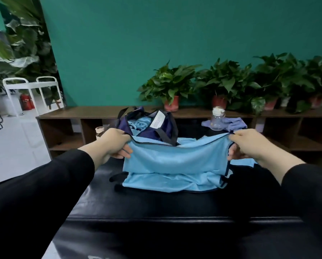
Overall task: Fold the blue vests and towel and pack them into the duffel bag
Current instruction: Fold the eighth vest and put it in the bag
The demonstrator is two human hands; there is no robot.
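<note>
Just before the duffel bag point(149, 126), 2 hands, left hand point(113, 143) and right hand point(247, 144), pinch opposite ends of a blue vest point(175, 161), mid-fold over the bench. Next, probably: bring halves together, then pack; towel point(231, 123) waits right of bag.

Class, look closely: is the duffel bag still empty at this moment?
No. Light blue fabric already lies inside the open duffel bag, behind the vest held up by both hands.

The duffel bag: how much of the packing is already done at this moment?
Done: light blue fabric already lies inside the open duffel bag. In hand: the left hand and right hand hold a blue vest by its top edge above the black bench. Left: the purple towel lies unpacked beside a clear bottle.
</note>
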